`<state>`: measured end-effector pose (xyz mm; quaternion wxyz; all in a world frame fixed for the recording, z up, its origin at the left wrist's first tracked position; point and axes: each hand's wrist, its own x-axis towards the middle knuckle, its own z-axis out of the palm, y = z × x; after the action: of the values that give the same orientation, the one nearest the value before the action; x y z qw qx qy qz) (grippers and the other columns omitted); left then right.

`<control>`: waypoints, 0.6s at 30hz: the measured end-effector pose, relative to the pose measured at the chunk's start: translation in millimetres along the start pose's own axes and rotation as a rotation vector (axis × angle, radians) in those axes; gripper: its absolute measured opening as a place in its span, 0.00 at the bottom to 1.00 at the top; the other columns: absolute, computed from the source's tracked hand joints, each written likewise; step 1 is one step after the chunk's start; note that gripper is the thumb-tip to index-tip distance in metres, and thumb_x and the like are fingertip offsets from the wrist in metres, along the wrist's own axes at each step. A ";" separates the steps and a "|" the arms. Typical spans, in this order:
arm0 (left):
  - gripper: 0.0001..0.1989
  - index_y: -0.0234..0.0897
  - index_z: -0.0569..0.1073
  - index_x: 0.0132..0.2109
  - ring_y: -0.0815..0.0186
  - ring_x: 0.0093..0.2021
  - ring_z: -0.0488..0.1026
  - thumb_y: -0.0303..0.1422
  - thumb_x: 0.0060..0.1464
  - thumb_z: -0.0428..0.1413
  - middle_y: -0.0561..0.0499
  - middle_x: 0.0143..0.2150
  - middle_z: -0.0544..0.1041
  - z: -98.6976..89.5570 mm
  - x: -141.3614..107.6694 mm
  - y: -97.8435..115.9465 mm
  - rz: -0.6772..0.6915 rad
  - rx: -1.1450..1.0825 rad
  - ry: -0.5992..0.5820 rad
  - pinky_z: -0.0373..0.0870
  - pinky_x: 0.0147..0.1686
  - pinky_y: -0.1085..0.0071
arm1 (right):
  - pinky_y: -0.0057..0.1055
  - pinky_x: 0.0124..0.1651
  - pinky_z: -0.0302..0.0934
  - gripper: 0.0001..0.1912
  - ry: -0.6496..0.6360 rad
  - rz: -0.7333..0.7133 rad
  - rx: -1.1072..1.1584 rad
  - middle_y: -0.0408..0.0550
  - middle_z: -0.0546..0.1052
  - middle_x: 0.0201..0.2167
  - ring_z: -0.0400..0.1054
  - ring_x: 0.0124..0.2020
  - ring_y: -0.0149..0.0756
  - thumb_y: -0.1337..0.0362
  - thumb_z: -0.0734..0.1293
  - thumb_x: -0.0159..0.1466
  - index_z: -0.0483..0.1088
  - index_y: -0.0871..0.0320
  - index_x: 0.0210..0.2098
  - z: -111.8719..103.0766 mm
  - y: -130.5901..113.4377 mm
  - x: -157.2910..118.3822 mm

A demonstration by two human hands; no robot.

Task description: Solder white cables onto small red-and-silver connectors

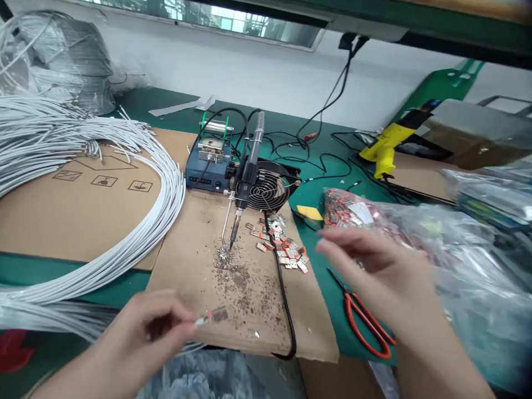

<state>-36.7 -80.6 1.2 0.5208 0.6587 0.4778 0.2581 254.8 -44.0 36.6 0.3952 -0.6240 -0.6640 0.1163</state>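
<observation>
In the head view my left hand (145, 327) pinches the end of a white cable (201, 321) between thumb and forefinger. Joined to the cable tip is a small flat metal piece with orange (218, 315), slightly blurred, over the cardboard's front part. My right hand (369, 266) is raised at the right, blurred by motion, with thumb and fingers slightly apart and nothing visible in them. Below it lie orange-handled scissors (366, 327). Left of it is a pile of small metal-and-orange pieces (291, 252). A soldering iron (247, 183) stands tip down in its mount.
Solder crumbs litter the cardboard sheet (183, 260). Behind it are a blue soldering station (208, 169) and a black fan (270, 188). Coiled white cables (166, 188) lie left. A bag of red pieces (349, 208) and a yellow tool (386, 147) are right. A black cord (282, 299) crosses the cardboard.
</observation>
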 end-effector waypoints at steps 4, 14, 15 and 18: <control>0.11 0.33 0.74 0.30 0.70 0.24 0.61 0.35 0.53 0.51 0.53 0.23 0.70 -12.6 51.8 13.7 -0.009 0.124 -0.180 0.55 0.23 0.75 | 0.29 0.28 0.64 0.06 -0.626 0.172 0.312 0.47 0.77 0.27 0.69 0.27 0.34 0.64 0.66 0.57 0.70 0.57 0.35 42.2 -12.4 -19.4; 0.10 0.29 0.73 0.30 0.73 0.22 0.56 0.34 0.48 0.54 0.55 0.21 0.65 -15.2 99.5 4.4 -0.083 0.041 -0.296 0.51 0.21 0.76 | 0.22 0.20 0.63 0.13 -0.743 0.647 0.786 0.42 0.73 0.20 0.65 0.16 0.23 0.61 0.71 0.48 0.68 0.62 0.28 92.5 -12.3 -1.7; 0.10 0.29 0.73 0.30 0.73 0.22 0.56 0.34 0.48 0.54 0.55 0.21 0.65 -15.2 99.4 5.4 -0.084 0.032 -0.298 0.52 0.22 0.76 | 0.23 0.21 0.63 0.13 -0.750 0.636 0.785 0.42 0.73 0.20 0.65 0.16 0.24 0.61 0.71 0.49 0.67 0.62 0.29 91.5 -11.7 -2.3; 0.11 0.30 0.73 0.31 0.73 0.22 0.56 0.35 0.50 0.53 0.56 0.21 0.65 -14.5 96.7 8.2 -0.100 0.037 -0.316 0.51 0.22 0.76 | 0.25 0.21 0.63 0.10 -0.756 0.461 0.604 0.44 0.74 0.22 0.66 0.18 0.28 0.61 0.67 0.54 0.68 0.61 0.32 76.7 -8.0 0.1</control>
<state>-6.2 12.6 -1.7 0.5896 0.6758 0.4269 0.1162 197.5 -19.4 -8.9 0.2547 -0.5267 -0.5428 0.6025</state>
